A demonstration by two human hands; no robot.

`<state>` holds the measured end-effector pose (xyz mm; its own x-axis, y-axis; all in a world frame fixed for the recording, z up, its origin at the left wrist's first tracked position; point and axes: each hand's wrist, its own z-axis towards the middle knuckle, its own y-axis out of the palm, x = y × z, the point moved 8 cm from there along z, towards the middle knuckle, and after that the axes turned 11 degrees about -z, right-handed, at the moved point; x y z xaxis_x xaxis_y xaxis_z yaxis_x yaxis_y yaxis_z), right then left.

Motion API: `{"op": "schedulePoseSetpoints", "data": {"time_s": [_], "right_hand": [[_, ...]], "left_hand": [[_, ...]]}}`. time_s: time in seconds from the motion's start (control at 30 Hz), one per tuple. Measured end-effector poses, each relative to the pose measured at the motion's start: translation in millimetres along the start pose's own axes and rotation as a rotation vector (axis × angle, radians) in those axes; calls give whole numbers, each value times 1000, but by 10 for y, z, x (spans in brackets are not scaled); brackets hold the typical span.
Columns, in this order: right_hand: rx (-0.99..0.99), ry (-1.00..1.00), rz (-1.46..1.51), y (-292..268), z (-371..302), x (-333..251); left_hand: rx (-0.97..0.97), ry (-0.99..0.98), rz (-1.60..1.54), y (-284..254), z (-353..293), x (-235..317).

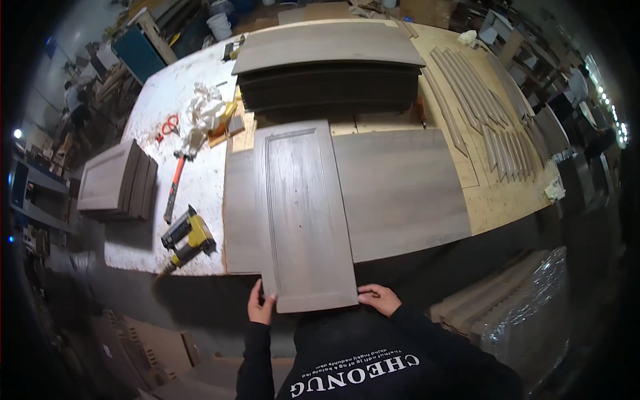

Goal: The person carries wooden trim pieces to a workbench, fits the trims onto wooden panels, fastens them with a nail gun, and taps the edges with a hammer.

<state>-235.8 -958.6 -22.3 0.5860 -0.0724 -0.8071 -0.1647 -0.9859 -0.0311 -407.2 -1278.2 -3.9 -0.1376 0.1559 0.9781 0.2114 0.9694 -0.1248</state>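
Note:
A grey framed cabinet door (303, 220) lies lengthwise in front of me, its near end jutting past the table's front edge. My left hand (261, 304) grips the near left corner, thumb and fingers at the edge. At the near right corner, my right hand (380, 299) pinches the door's edge. Beneath the door, a wide flat grey board (407, 187) covers the middle of the table. A tall stack of grey panels (327, 50) rises just beyond the door's far end.
On the white left side lie a yellow nail gun (189, 237), a hammer (175, 187), red-handled scissors (168, 127) and crumpled plastic (203, 110). Smaller panels (113, 177) stack at the left edge. Several wooden strips (467, 87) lie right. Plastic-wrapped pieces (513, 307) stand below right.

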Motion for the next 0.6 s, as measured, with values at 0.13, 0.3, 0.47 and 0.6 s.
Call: {"op": "schedulePoseSetpoints", "data": {"time_s": [0.13,0.3,0.47,0.6], "right_hand": [[-15,-43,111,-23,387,-46],[-57,40,-125,82,523,-202],[-320,55,-204,627,397,-82],[-663,-9,-388,1169,223,-111]], "left_hand": [[214,-303,-166,-82,-402,-368],[307,-567,-703,385,-774,-471],[139,-335,-577,-26,-177,-386],[420,-208,-595,-434,165,-427]]}}
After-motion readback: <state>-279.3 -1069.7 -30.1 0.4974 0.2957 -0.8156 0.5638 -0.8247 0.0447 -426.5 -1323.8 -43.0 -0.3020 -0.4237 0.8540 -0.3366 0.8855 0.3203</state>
